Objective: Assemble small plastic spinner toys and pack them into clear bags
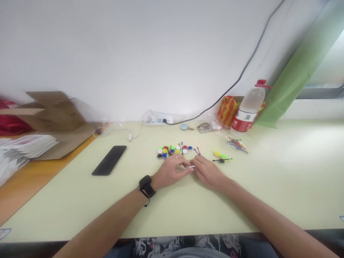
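My left hand point(174, 169) and my right hand point(206, 171) meet over the middle of the table. Between their fingertips is a small white plastic piece point(191, 166), pinched from both sides; its exact kind is too small to make out. Just beyond my left hand lies a cluster of small round coloured pieces point(172, 150) in white, yellow, blue, red, black and green, some with arrow-shaped parts. Red and blue arrow pieces point(197, 151) rest past my right fingers. To the right of that hand lie a black round piece with an arrow point(221, 161) and yellow-green pieces point(219, 154).
A black phone point(109, 160) lies on the pale table point(150, 211) at left. Behind are a power strip point(158, 120), a large water bottle point(248, 107) and a bag of coloured pieces point(237, 144). Cardboard point(53, 111) and stacked white packets point(29, 146) occupy the far left.
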